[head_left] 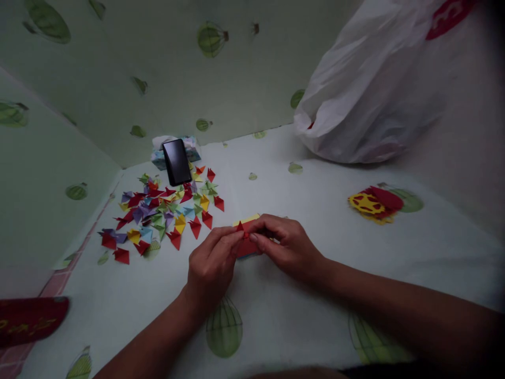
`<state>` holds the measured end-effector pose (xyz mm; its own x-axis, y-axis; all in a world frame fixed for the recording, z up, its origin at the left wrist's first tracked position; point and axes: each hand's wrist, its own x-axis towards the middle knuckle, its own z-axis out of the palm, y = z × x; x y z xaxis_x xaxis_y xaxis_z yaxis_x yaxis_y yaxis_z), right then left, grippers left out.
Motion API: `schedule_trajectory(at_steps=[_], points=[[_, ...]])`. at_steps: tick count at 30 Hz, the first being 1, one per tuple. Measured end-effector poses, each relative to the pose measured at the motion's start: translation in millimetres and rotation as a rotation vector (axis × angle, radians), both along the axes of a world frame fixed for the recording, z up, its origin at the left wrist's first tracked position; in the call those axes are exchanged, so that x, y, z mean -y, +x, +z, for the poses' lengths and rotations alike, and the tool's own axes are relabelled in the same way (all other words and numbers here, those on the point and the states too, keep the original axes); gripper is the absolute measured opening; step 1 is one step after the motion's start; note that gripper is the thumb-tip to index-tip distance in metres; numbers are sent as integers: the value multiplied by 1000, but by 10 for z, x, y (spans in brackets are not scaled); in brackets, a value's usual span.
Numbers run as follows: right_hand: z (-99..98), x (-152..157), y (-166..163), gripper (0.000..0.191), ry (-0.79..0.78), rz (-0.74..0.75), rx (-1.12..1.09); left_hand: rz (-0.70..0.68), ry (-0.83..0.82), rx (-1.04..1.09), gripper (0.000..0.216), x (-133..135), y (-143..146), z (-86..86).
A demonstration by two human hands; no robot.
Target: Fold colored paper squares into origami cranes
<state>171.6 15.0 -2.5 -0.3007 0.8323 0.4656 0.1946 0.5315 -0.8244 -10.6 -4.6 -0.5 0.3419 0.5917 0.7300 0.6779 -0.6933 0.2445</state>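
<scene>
My left hand and my right hand meet over a small red folded paper piece, fingers pinched on it from both sides. Under the hands lies a small stack of coloured paper slips, yellow on the far edge, red below. To the left spreads a pile of folded paper triangles in red, yellow, purple, blue and green, lying on the white cloth with green balloon prints.
A black phone leans on a small packet behind the pile. A large white plastic bag sits at the back right. A red and yellow patterned object lies at right. A dark red object sits at the left edge.
</scene>
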Motion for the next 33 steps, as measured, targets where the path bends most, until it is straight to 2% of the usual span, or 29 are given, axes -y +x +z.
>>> schedule_trajectory(at_steps=[13,21,26,29,33], points=[[-4,-23,13,9,78,12,40,1,-28,6,12,-8,22,39],[13,-1,10,10,-43,27,17,-31,-27,20,16,5,16,8],[33,4,16,10,-9,25,29,-31,-16,24,18,4,13,-12],[46,5,10,11,-103,39,-10,-19,-12,20,18,7,11,-14],[70,8,-4,11,-394,118,-159,-15,14,8,20,11,-1,-16]])
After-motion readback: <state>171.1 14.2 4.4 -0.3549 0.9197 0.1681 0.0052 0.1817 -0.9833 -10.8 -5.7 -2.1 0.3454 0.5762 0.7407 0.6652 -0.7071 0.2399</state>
